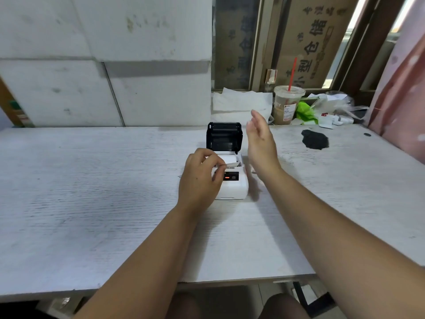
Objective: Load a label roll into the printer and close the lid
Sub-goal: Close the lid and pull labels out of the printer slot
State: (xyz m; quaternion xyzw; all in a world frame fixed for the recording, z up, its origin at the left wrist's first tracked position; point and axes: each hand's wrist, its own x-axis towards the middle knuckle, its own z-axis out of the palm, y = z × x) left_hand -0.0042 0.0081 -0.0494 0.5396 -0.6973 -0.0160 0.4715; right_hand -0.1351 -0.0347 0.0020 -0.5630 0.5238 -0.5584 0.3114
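While your left grip [204, 174] pinches the light, flimsy label roll [230, 158], your right grip [261, 139] hovers released; press the stiff lid [224, 137] at its top edge.

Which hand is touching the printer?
The left hand: its fingers rest on the white printer by the label roll. The right hand hovers open beside the raised black lid, touching nothing.

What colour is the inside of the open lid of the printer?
Black, while the printer body is white. The lid shows best in the head view.
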